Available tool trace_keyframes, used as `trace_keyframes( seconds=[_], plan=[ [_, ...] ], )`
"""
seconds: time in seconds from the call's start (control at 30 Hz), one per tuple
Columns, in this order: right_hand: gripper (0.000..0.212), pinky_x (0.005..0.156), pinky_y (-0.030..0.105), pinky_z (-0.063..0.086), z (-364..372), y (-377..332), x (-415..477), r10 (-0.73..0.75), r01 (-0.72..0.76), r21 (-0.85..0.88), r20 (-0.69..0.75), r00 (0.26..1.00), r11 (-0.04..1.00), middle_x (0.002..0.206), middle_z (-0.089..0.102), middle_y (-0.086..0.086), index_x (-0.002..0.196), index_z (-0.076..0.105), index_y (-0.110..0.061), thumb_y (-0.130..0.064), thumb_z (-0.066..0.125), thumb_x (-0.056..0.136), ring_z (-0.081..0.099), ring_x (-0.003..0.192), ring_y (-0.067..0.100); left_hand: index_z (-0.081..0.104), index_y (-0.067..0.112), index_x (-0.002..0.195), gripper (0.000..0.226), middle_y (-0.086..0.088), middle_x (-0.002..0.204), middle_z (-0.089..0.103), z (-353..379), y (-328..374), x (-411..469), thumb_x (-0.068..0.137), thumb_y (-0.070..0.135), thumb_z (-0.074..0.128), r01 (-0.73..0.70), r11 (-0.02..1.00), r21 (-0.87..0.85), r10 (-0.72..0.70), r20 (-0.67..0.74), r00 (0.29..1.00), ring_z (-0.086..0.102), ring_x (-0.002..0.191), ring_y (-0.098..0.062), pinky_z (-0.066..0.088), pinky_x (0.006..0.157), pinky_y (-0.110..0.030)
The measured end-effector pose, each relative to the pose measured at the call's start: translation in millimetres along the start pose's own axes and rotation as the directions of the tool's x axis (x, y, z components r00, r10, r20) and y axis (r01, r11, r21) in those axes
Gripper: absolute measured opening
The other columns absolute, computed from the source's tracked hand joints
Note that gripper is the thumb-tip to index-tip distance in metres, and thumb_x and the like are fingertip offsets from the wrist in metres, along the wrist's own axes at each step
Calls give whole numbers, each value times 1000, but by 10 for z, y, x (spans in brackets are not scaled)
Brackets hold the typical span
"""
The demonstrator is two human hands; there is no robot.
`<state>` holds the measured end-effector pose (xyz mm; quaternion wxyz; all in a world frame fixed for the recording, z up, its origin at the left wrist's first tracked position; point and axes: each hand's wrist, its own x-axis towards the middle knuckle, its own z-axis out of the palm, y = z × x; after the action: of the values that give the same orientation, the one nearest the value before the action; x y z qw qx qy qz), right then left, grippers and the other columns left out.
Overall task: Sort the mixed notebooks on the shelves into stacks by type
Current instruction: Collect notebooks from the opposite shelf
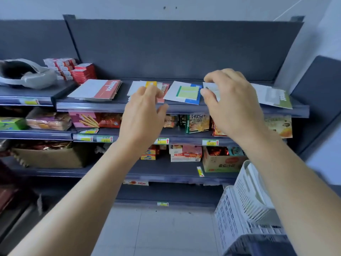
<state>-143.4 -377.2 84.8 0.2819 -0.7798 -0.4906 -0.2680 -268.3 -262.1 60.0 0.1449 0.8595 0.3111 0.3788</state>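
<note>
- The top shelf (pixel 88 106) holds notebooks in loose piles.
- Right hand (pixel 232 106): fingers pinch the left edge of a white notebook (pixel 210 87).
- Left hand (pixel 142 115): fingers released, hovering over the middle pile (pixel 134 87), which lies just beyond them.

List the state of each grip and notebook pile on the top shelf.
left grip: open, fingers spread over the mixed pile.
right grip: pinching the white notebook by its edge.
red stack: flat, fairly squared.
mixed pile: untidy, covers askew.
blue notebook: flat, single, skewed.
green notebook: flat, corner at the shelf front edge.
</note>
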Motion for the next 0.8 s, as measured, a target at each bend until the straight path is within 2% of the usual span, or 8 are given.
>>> trace_keyframes(
  seconds=[0.33,0.5,0.63,0.8],
  plan=[
    [23,85,35,38,797,369,1006,-81,79,123,17,997,989,112,59,10,113,58,-7,-17,52,93,51,106,29,54,12,110,21,-4,108,55,512,-316,968,91,21,56,126,989,75,-120,-73,990,52,100,-24,42,89,-38],
    [22,82,33,37,1215,427,1238,-71,64,123,60,996,990,111,59,9,111,58,-7,-18,52,94,51,104,28,55,11,110,22,-3,106,54,610,-748,1225,91,22,57,226,969,102,-215,-110,970,48,90,-18,36,78,-27],
    [23,85,35,38,1464,416,1473,-38,31,91,75,996,995,114,58,9,114,57,-8,-19,51,94,49,107,28,54,11,109,22,-4,106,55,731,-1052,1517,91,23,57,250,965,81,-244,-74,967,46,86,-19,37,77,-30],
    [26,86,34,37,1772,363,1733,57,-60,33,81,995,998,118,57,8,117,56,-10,-21,49,95,47,110,28,53,11,110,24,-6,111,56,885,-1525,2019,91,25,56,279,958,73,-278,-14,960,45,87,-18,34,73,-28]
  ],
)
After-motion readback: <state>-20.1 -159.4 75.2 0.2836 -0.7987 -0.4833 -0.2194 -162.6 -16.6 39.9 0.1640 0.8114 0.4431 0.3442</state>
